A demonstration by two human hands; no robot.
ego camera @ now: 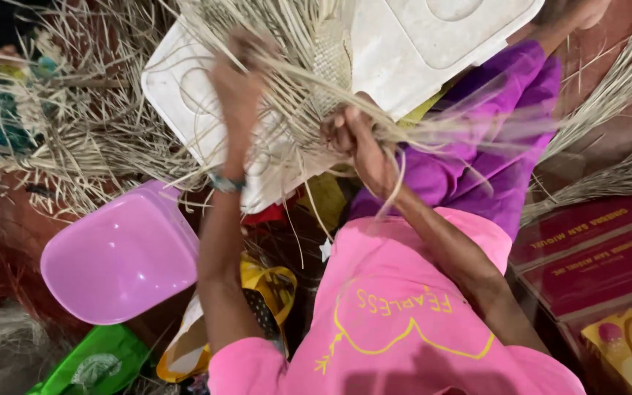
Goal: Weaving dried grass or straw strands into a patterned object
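View from above of a person in a pink shirt working dried straw strands. The left hand (237, 77) is raised and blurred, its fingers closed around a few pale strands (272, 44) drawn upward from the bundle. The right hand (356, 139) is clenched tight around the gathered base of the strands, just below a small woven straw piece (332, 58) with a fine plaited pattern; loose ends fan out from this fist in every direction. Both hands work directly over a white plastic panel (404, 51) with moulded recesses, which lies tilted across the person's lap. Purple cloth (491, 139) covers the legs to the right of the fist. A lilac plastic basin (122, 256) sits beside the left forearm, near a green bag (93, 366) and a yellow bag (272, 285). Heaps of loose straw (74, 124) lie at upper left and along the right edge. Red printed boxes (594, 249) stand at lower right.
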